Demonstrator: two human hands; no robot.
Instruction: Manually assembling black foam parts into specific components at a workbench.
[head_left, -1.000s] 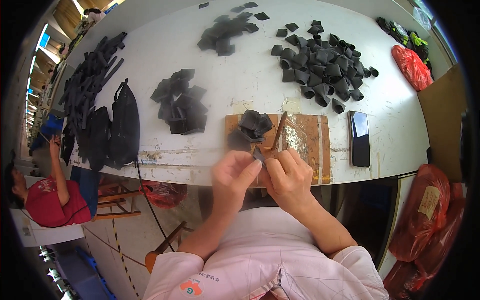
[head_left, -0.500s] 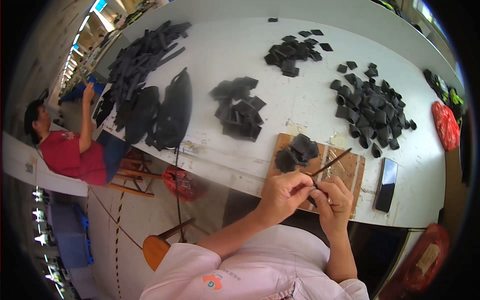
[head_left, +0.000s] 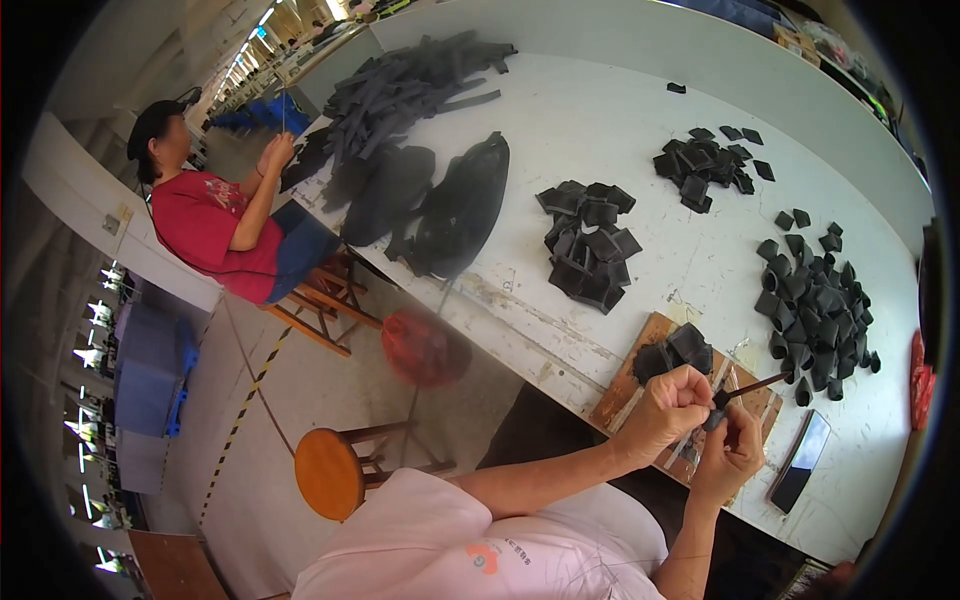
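Observation:
My left hand (head_left: 668, 418) is closed in a pinch at the edge of a small black piece (head_left: 714, 421); what its fingertips hold is too small to make out. My right hand (head_left: 729, 460) grips that piece from below, thumb and fingers closed around it. A thin dark rod (head_left: 757, 387) sticks out to the right from between the hands; which hand bears it cannot be told. Beneath them lies a brown board (head_left: 652, 330) with clear tape on it. Several flat black pieces (head_left: 688, 346) rest on its far left part, beside my left hand.
A phone (head_left: 801, 462) lies right of the board. Beyond are piles of black pieces (head_left: 590, 240), (head_left: 706, 165) and black tube-like pieces (head_left: 820, 310). Black strips (head_left: 400, 95) and dark bundles (head_left: 460, 215) lie farther left. A co-worker (head_left: 215, 225) sits left; a stool (head_left: 329, 472) stands nearby.
The view has swung left, so the table and hands appear farther right and lower. My hands stay together over the board, and the black piece shows more between them. The co-worker's hands are now together.

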